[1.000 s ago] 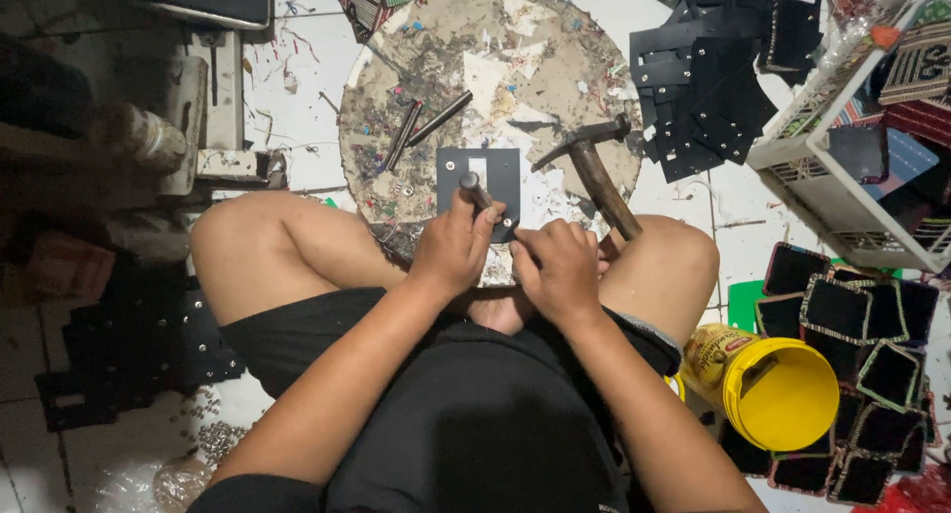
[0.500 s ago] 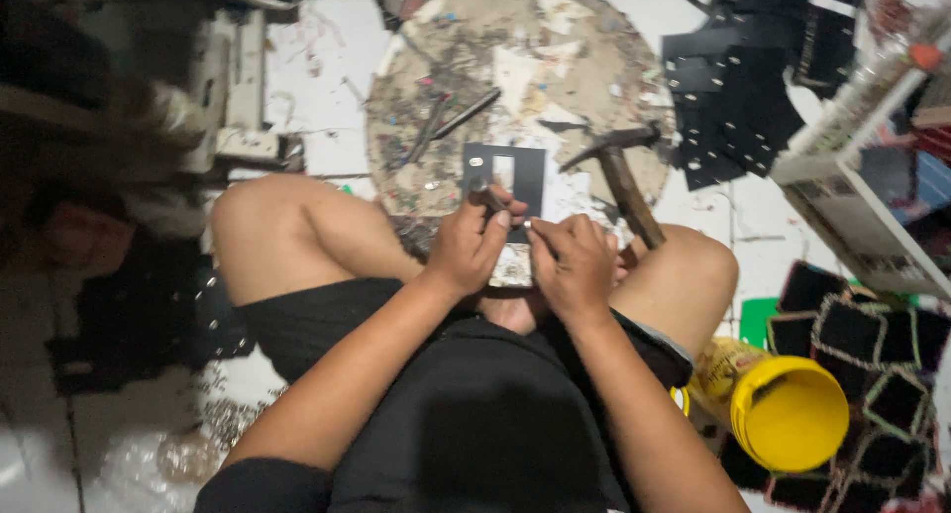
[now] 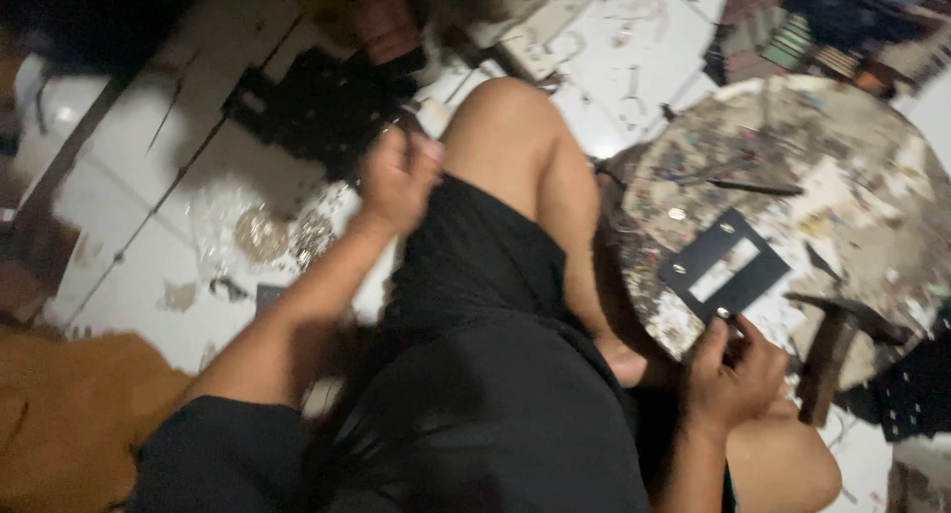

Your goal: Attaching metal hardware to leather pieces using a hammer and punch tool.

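Person sits on the floor, bare legs folded, view tilted and blurred.

Right hand (image 3: pixel 731 374), lower right of frame: its grip is pinched on the near corner of a flat black rectangular frame plate (image 3: pixel 726 265) with a rectangular window cut through it. The plate lies flat on the round, paint-crusted bench (image 3: pixel 852 147) at right of frame. From the grip the plate runs up and slightly left, into the picture; its long axis goes diagonally from lower right to upper left. Fingertips (image 3: pixel 721 325) touch the plate edge beside a small pale stud.

Left hand (image 3: pixel 396 176), upper middle-left of frame, is out over the floor past the raised left knee (image 3: pixel 505 107), well apart from the plate. Fingers are curled, and something thin and dark seems to poke from the fist, but motion blur hides it, so I cannot tell whether the grip holds anything.

So the right hand is the one on the plate; the left is far off on the other side of the thigh.

A hammer (image 3: pixel 827 350) rests at the bench's near edge, just right of the right hand, wooden handle pointing down the frame. A dark pile of black pieces (image 3: pixel 327 107) sits on the white tiled floor (image 3: pixel 129 216) just beyond the left hand. A thin dark rod (image 3: pixel 758 188) lies on the bench above the plate.
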